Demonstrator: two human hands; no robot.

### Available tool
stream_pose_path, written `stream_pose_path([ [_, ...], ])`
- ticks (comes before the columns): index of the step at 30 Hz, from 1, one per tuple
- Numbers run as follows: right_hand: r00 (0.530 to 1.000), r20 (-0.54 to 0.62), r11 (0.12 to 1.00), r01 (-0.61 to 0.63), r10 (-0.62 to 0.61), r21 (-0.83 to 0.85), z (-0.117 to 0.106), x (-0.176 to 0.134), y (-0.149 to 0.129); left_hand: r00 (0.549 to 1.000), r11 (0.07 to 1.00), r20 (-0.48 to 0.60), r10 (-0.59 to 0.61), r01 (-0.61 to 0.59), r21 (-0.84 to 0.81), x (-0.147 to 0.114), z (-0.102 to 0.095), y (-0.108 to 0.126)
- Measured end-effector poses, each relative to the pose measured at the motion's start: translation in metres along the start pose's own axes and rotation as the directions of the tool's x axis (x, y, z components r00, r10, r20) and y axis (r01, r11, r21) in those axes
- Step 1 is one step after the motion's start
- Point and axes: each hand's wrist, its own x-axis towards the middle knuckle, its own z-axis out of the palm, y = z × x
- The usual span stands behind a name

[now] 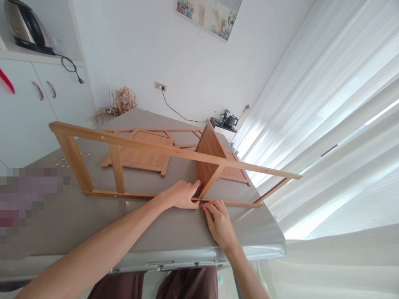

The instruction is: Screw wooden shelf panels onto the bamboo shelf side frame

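A wooden side frame (143, 146) stands on its long edge across the table, with crossbars between its two rails. Behind it a wooden panel (210, 145) stands upright, meeting the frame at one crossbar. My left hand (183, 194) is closed around the lower rail where panel and crossbar meet, thumb and fingers on either side. Just to its right, my right hand (218, 218) pinches a small, thin metallic piece against the near face of the lower rail. The piece looks like a screw or bolt, too small to tell which.
Flat wooden panels (141, 151) and another wooden frame (183, 131) lie behind on the grey table (174, 232). Small loose pieces (85, 154) are scattered at left. A black kettle set (229, 120) stands at the back right, near the white curtains (311, 104).
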Motion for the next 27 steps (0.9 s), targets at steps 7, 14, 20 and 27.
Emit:
stream_pose_path([
  [7,0.997,0.053,0.968,0.069,-0.058,-0.243,-0.003,0.004,-0.005,1.0,1.0,-0.011,-0.003,0.003,-0.001,0.0,0.003,-0.001],
  [14,0.996,0.075,0.977,0.057,-0.042,-0.205,-0.008,0.007,-0.001,1.0,1.0,0.006,-0.013,0.013,0.003,0.0,0.002,-0.002],
  [20,0.999,0.023,0.995,-0.034,0.036,-0.096,-0.004,0.003,0.004,1.0,1.0,0.006,-0.019,0.019,0.005,0.0,0.001,-0.001],
  [27,0.996,0.036,0.996,-0.087,0.086,0.013,-0.001,0.001,0.006,1.0,1.0,-0.004,-0.025,0.025,0.002,0.0,0.002,-0.001],
])
